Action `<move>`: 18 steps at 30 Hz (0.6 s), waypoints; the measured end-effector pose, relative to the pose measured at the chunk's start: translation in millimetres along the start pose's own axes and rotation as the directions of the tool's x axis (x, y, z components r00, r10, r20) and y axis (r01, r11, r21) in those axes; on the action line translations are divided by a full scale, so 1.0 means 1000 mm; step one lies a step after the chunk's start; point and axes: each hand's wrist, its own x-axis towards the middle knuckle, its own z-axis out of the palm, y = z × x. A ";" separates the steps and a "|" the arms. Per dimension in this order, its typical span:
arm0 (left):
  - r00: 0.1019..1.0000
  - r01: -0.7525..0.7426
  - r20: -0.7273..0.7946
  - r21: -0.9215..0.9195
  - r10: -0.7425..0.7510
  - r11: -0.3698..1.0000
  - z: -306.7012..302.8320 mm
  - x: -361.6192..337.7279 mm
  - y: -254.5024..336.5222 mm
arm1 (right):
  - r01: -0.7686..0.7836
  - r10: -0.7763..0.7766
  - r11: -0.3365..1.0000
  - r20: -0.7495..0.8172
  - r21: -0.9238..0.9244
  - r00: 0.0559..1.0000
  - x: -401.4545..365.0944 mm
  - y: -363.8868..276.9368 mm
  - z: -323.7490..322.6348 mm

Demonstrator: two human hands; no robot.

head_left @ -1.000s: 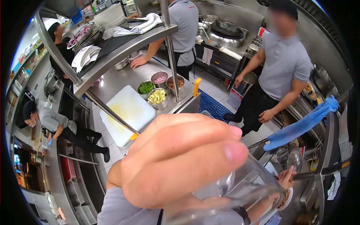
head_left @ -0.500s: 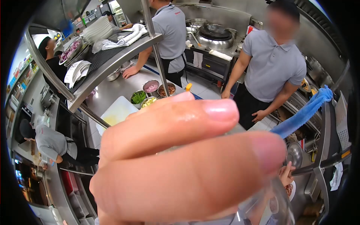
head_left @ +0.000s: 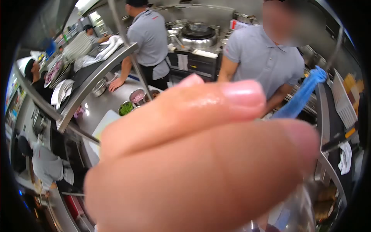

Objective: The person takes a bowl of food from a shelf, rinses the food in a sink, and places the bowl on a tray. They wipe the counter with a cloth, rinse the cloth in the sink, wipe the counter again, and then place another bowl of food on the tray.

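My left hand [head_left: 197, 154] fills the middle of the view, very close to the camera and partly blurred. It comes from the lower left, its bent fingers pressed together and their tips pointing right. Whatever it may hold is hidden. Below its fingertips, at the bottom right, is a clear, shiny thing [head_left: 303, 208] that I cannot make out. My right hand does not show.
Past my hand, a person in a grey shirt [head_left: 266, 58] faces me. Another [head_left: 147, 38] leans on a steel counter [head_left: 91, 110] with bowls of green [head_left: 125, 108] and pink food [head_left: 137, 95]. A shelf [head_left: 102, 71] and blue cloth [head_left: 303, 94] flank them.
My left hand looks larger and covers more of the counter and bowls. The background has shifted left and up. A hand and a metal pan at the right no longer show.
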 end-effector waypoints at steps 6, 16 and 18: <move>0.975 -0.093 0.140 -0.441 0.171 0.893 0.043 0.020 -0.020 | -0.039 0.034 0.979 -0.029 -0.200 0.999 -0.004 -0.015 0.000; 0.878 0.462 0.383 -0.836 -0.287 0.297 0.219 0.100 -0.026 | 0.242 -0.095 0.788 0.277 -0.566 0.956 -0.047 -0.059 -0.060; 0.857 0.492 0.435 -0.851 -0.277 0.184 0.265 0.117 -0.044 | 0.097 0.025 0.779 0.186 -0.619 0.982 -0.069 -0.069 -0.096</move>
